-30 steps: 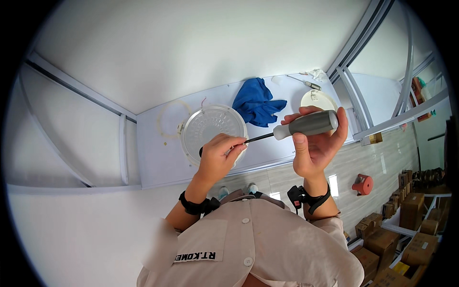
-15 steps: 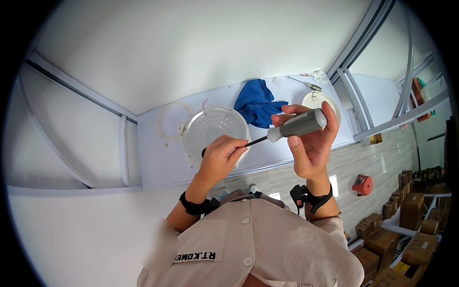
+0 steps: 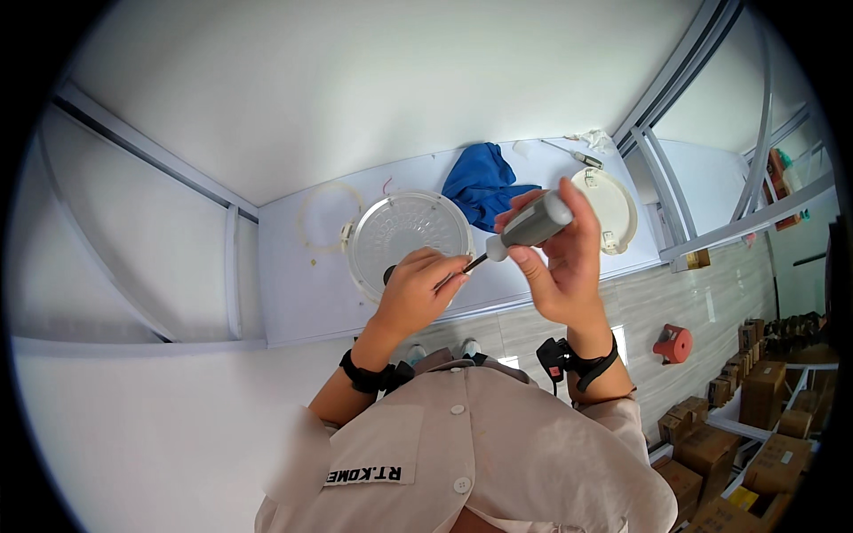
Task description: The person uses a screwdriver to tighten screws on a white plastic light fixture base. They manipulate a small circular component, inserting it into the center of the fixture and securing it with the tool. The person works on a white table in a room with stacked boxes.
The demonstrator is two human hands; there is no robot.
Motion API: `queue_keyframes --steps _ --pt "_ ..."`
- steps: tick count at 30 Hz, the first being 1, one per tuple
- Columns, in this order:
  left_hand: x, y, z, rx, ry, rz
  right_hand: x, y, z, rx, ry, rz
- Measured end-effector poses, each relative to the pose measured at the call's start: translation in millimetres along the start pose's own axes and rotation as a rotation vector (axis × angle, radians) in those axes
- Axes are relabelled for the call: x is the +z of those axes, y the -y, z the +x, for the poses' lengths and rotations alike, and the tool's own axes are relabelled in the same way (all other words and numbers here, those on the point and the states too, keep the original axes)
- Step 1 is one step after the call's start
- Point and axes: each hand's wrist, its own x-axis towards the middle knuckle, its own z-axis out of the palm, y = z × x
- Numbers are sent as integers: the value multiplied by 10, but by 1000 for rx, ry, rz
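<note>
My right hand [image 3: 569, 258] is wrapped round the thick grey handle of a screwdriver [image 3: 531, 224], its butt tilted up to the right. Its dark shaft slants down to the left into my left hand [image 3: 418, 289], whose thumb and fingers pinch it; the tip is hidden there. A black rounded piece [image 3: 389, 274] pokes out past the left fingers; I cannot make out what it belongs to. Beneath and behind my left hand lies a round lamp-like housing [image 3: 409, 226] with a clear patterned face and pale rim. Whether the hand touches it, I cannot tell.
A blue cloth [image 3: 484, 186] lies crumpled behind the hands. To its right are a cream round cover [image 3: 613, 209] with clips and a second screwdriver [image 3: 586, 159]. A pale ring [image 3: 306, 218] rests on the white table [image 3: 289, 298]. Frame posts bound the right side.
The screwdriver handle has swung left and its butt has tipped up toward me, my right hand turning with it. My left hand has shifted slightly right, still pinching the shaft.
</note>
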Motion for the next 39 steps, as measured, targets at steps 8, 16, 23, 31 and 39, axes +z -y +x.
queue_keyframes --steps 8,16,23,31,39 --pt "27 53 -54 -60 -23 43 146 -12 -45 -52 113 -136" --pt "50 92 -89 -54 -29 67 220 -66 -77 -95 53 -193" --pt "15 32 -107 -80 -20 104 199 -33 12 -272 14 -421" --pt "49 110 -122 -88 -22 116 338 126 85 -265 -6 -407" --pt "21 89 -100 -160 38 95 316 -4 30 -212 -100 -538"
